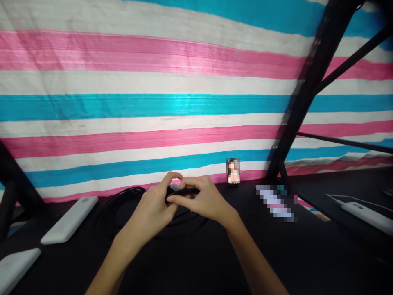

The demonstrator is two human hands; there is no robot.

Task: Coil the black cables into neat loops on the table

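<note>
Both my hands meet over the middle of a black table (190, 262). My left hand (153, 211) and my right hand (204, 198) are closed together on the end of a black cable (184, 191), pinching its plug between thumbs and fingers. The rest of the cable lies in a loose coil (123, 205) on the table, to the left of and under my hands.
Two white slab-like devices lie at the left, one (69, 219) further back, one (15, 266) at the near edge. A third white device (367, 213) with a white lead sits at the right. A small card (233, 171) leans on the striped pink, blue and white tarp (153, 102). Black frame struts (307, 90) rise at the right.
</note>
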